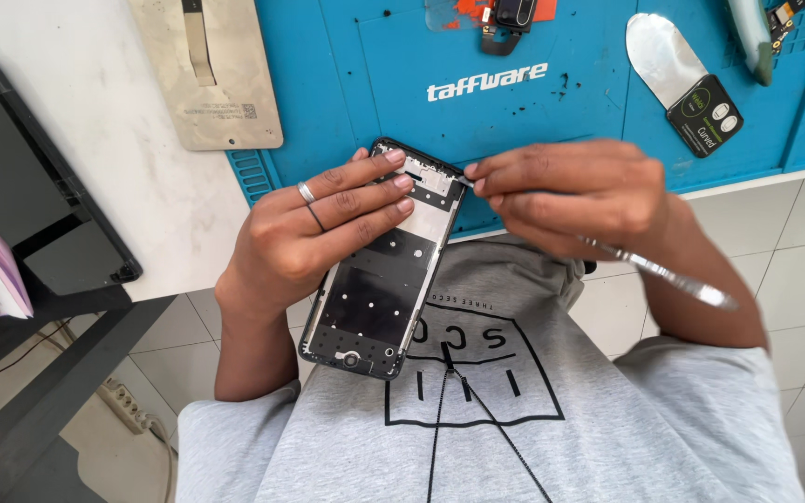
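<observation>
The person's left hand [314,228] is wrapped around a black rectangular phone frame with its bare metal inner plate showing [386,279], thumb hidden behind it and four fingers laid flat across the upper part of its face, two thin rings on one of them. The frame is held up in the air over the person's lap, tilted, its top end reaching over the near edge of the blue silicone repair mat [533,93] and its bottom end down over the grey printed T-shirt [514,410]. The right hand [575,191] is closed in a pinch around a slim silver metal prying tool [673,277]; the tool's tip sits right at the top right corner of the frame, touching or all but touching it, while its long handle runs back under the palm and sticks out beyond the wrist. On the mat, well apart from the hands, lie a curved steel opening blade with a black handle [677,74] and a small black part with orange backing [510,17]. To the left, on the white tabletop [67,84], rests a beige rectangular phone back panel [211,74], and further left a dark flat tray [30,186]. A white power strip [128,407] lies on the tiled floor below.
</observation>
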